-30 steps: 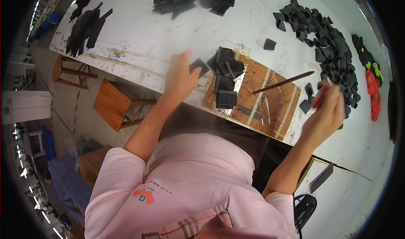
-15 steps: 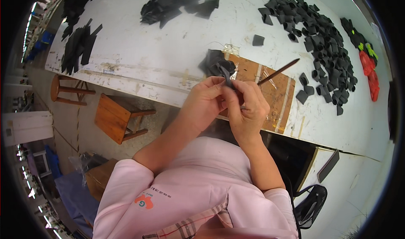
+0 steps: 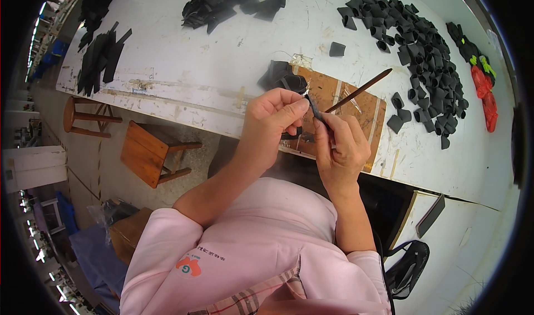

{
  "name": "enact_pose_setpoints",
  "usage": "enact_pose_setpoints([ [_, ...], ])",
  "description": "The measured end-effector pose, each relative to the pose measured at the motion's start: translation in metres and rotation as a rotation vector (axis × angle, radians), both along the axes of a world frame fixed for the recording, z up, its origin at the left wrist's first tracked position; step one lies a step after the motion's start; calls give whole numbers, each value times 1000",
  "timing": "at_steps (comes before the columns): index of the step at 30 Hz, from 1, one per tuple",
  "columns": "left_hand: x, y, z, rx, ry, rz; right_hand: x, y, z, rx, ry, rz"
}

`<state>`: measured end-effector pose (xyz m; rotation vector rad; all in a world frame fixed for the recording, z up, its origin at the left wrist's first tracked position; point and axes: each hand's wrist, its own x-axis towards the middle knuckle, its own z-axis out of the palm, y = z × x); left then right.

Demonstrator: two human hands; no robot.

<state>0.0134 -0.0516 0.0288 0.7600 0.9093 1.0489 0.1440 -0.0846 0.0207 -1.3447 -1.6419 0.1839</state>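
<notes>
A narrow dark grey fabric strip (image 3: 314, 107) is stretched between my two hands, above the front edge of the table. My left hand (image 3: 273, 115) pinches its upper end between thumb and fingertips. The lower end is gripped by the thumb and curled fingers of my right hand (image 3: 346, 147). Another dark bit (image 3: 292, 133) shows below my left fingers; I cannot tell whether it belongs to the strip. Just beyond the hands lies a crumpled bunch of black fabric pieces (image 3: 276, 75), beside a brown board (image 3: 324, 84). A thin brown stick (image 3: 361, 89) slants up over the board.
Many short black fabric tubes (image 3: 428, 65) are heaped at the right of the white table (image 3: 222, 65). Flat black pieces (image 3: 208, 6) and long black strips (image 3: 103, 65) lie farther left. Wooden stools (image 3: 146, 154) stand left of the table. A black bag (image 3: 409, 270) is at lower right.
My hands have drawn apart, the right one moving right and down, so the dark strip now shows between them. The head view has shifted slightly.
</notes>
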Motion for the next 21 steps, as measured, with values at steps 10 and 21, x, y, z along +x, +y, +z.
enact_pose_setpoints([
  [10,-4,3,-1,-20,68,-67,5,-3,-3,65,-176,-6],
  [21,11,-8,8,495,459,-5,8,-3,14,-103,204,82],
])
